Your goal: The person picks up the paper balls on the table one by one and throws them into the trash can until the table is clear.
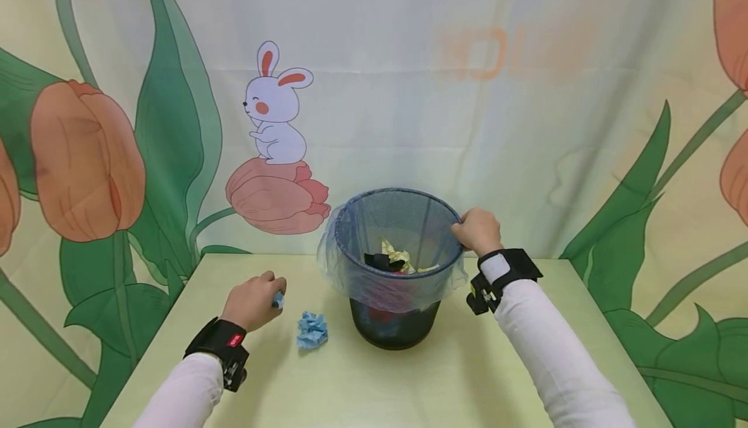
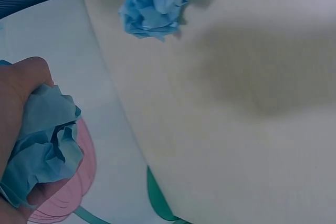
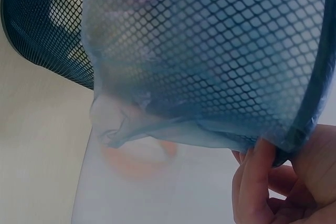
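My right hand (image 1: pixel 480 231) grips the rim of a dark mesh wastebasket (image 1: pixel 394 330) at its right side, fingers outside over the liner. A thin, clear plastic bag (image 3: pixel 126 119) lines the basket and folds down over the rim. Inside lie crumpled yellow paper (image 1: pixel 397 254), a black piece (image 1: pixel 382 262) and a bit of red. Left of the basket, above the table, my left hand (image 1: pixel 255 301) holds a crumpled blue paper ball (image 2: pixel 47 135) with curled fingers. A second crumpled blue paper ball (image 1: pixel 312 330) lies on the table between that hand and the basket.
The pale table (image 1: pixel 409 389) ends at a fabric backdrop (image 1: pixel 397 90) printed with tulips and a rabbit, close behind the basket. Black wrist straps with small cameras (image 1: pixel 234 376) sit on both wrists.
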A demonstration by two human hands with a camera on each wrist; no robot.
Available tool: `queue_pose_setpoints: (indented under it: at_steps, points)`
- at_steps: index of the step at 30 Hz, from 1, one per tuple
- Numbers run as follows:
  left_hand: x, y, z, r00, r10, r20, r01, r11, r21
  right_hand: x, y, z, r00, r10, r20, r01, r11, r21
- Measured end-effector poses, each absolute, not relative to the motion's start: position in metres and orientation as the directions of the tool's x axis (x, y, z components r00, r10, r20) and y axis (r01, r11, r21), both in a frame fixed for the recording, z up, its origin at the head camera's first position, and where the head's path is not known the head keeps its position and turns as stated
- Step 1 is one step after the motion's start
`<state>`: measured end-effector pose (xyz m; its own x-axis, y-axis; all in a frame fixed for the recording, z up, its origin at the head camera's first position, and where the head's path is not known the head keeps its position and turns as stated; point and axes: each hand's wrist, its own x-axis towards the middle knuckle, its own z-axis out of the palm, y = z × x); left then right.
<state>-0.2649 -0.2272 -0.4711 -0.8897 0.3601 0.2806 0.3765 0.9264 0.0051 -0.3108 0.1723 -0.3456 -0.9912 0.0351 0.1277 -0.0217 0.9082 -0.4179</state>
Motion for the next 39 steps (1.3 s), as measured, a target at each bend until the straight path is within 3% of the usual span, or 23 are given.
queue_pose_setpoints:
  at_steps: [26, 39]
  points:
    - [-0.290, -0.195, -0.391, -0.868, 0.407, 0.286, 0.426, 0.905, 0.006, -0.313, 0.172, -0.348, -0.991, 0.044, 0.126, -0.011, 0.913, -0.408]
    - [-0.298, -0.183, -0.368, -0.821, 0.459, 0.339, 0.475, 0.879, -0.039, -0.311, 0.171, -0.346, -0.991, 0.044, 0.130, -0.012, 0.914, -0.406]
